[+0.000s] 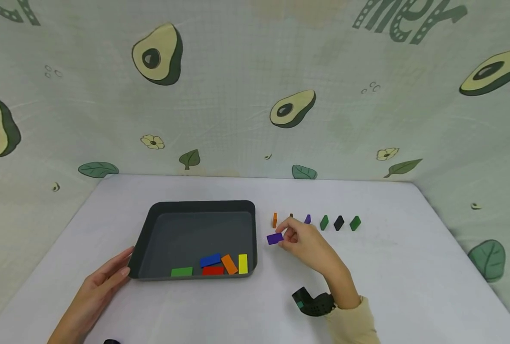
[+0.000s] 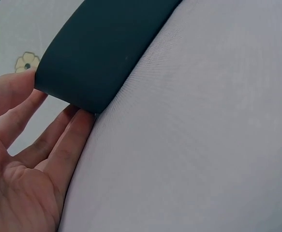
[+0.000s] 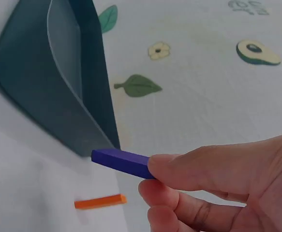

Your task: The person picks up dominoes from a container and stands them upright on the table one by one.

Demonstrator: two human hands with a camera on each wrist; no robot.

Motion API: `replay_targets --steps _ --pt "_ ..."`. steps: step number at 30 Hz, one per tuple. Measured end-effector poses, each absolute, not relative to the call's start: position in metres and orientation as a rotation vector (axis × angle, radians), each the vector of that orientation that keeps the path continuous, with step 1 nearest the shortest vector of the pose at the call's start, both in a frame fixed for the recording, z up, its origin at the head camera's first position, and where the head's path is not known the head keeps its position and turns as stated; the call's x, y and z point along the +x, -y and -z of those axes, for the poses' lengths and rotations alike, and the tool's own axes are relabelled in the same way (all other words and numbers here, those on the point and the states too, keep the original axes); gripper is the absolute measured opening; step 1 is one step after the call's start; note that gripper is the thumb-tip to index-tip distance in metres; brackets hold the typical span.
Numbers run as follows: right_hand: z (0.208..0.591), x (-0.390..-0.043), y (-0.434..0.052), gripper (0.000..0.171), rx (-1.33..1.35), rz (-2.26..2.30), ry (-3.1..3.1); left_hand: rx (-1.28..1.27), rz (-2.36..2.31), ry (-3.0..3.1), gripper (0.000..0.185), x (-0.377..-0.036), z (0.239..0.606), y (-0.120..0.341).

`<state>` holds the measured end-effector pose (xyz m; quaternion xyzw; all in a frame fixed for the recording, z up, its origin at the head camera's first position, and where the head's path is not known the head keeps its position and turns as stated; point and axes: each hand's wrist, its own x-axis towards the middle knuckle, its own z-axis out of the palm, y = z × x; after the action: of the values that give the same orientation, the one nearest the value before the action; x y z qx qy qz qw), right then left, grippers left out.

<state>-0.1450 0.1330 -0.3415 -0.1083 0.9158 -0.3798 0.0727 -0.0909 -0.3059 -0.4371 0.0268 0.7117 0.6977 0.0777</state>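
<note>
A white tabletop (image 1: 409,267) carries everything; a dark grey tray (image 1: 203,206) sits left of centre; to its right stands a row of small blocks on edge: an orange block (image 1: 274,220), a purple block (image 1: 308,219), a green block (image 1: 324,222), a black block (image 1: 338,222) and another green block (image 1: 355,223); one more dark piece in the row is mostly hidden.

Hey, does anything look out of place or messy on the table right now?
Nothing is spilled or damaged. The blocks in the tray lie jumbled: the blue block and orange block sit askew.
</note>
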Motion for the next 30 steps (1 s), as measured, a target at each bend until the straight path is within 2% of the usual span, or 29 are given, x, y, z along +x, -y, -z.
replay_targets --steps 17,30 --pt "0.364 -0.157 -0.135 0.017 -0.186 1.018 -2.805 0.088 -2.092 -2.131 0.050 -0.091 0.436 0.305" --pt "0.369 -0.158 -0.132 0.017 -0.207 1.008 -2.804 0.038 -2.078 -2.131 0.051 -0.091 0.437 0.305"
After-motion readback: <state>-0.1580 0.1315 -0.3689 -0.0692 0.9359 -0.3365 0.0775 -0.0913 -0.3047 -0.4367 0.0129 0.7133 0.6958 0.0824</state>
